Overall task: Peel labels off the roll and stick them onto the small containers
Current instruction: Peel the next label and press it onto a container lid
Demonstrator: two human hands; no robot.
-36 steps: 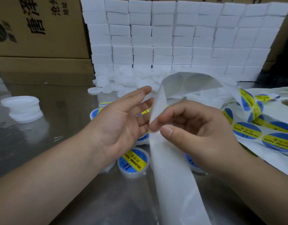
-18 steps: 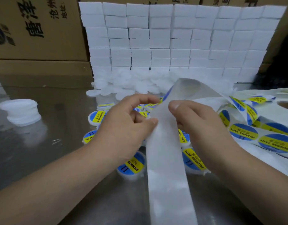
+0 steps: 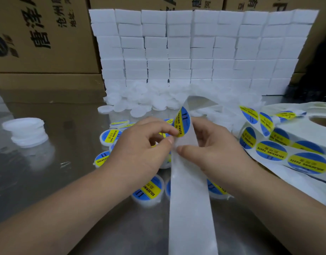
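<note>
The left hand [image 3: 140, 151] is held palm down over the labelled containers [image 3: 148, 190], the edge of a half-peeled label [image 3: 182, 122] pinched between its curled forefinger and thumb. The backing strip [image 3: 190, 199] is gripped by the right hand [image 3: 215, 151], thumb in front, fingers behind. The roll [image 3: 294, 129] lies at far right.

Surface [image 3: 66, 181]: bare metal sheet, smooth and glossy, mirroring what stands on it. Backing strip [image 3: 189, 208]: thin white paper, smooth, with a dull sheen. Label [image 3: 182, 122]: blue-and-yellow printed sticker, its face smooth and slightly glossy; the roll [image 3: 296, 137] shows the same finish. Containers [image 3: 148, 192]: white, semi-translucent plastic, smooth. Lids [image 3: 26, 131]: the same milky plastic. Foam blocks [image 3: 195, 48]: white, matt, fine-grained. Cardboard boxes [image 3: 39, 34]: brown, matt, printed in black.
</note>
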